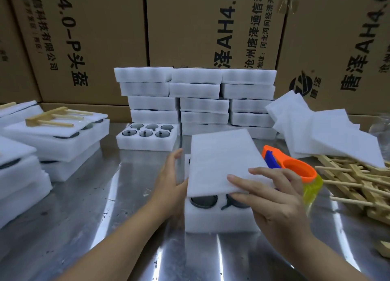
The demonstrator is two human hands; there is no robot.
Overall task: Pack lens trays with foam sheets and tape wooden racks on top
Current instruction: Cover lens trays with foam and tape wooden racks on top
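A white foam lens tray [219, 219] sits in front of me on the steel table, two dark lenses showing at its near edge. A thin white foam sheet [223, 160] lies tilted over the tray. My right hand [272, 198] pinches the sheet's near right corner. My left hand [171, 179] rests flat against the tray's and the sheet's left side. An orange tape dispenser [295, 168] with a yellowish tape roll stands just right of the tray. Wooden racks [356, 183] lie piled at the right.
Stacked foam trays [196, 95] line the back, with one uncovered lens tray [147, 137] before them. Loose foam sheets [325, 133] lie at the right. Covered trays with a wooden rack on top [57, 118] stand at the left. Cardboard boxes [190, 27] wall the rear.
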